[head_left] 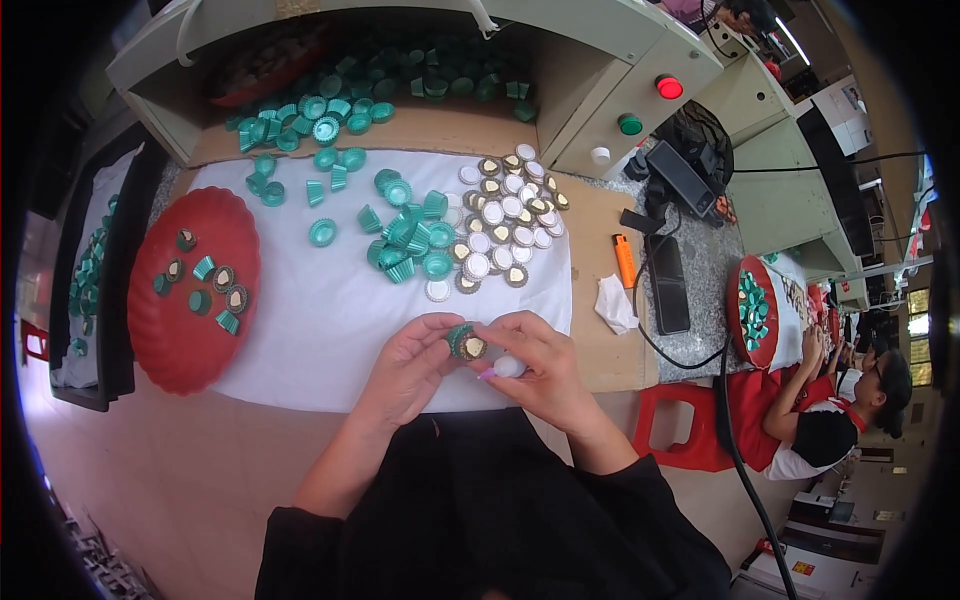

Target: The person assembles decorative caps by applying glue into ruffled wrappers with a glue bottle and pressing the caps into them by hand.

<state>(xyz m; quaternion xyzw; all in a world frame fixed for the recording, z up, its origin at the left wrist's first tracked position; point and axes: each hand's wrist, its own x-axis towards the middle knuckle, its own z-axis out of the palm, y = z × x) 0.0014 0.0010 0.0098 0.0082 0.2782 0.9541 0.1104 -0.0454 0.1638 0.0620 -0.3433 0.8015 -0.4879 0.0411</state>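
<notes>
At the table's near edge, my left hand (402, 368) is closed on a small green fluted cup (457, 334). A round brown-rimmed disc with a pale gold heart (471, 347) sits at the cup's mouth. The fingertips of my right hand (548, 372) touch the same piece from the other side. Tucked in the right palm is a small white squeeze bottle (509, 367) with a pink tip. Just beyond my hands lie a pile of green fluted cups (405, 240) and a spread of white and gold-heart discs (500, 225).
A red scalloped tray (190, 350) with several pieces stands at left, beside a black tray (120, 375). More cups fill a shelf (340, 115) at the back. On the right lie an orange lighter (625, 260), a crumpled tissue (616, 305) and a phone (669, 285). A co-worker (800, 420) sits farther right.
</notes>
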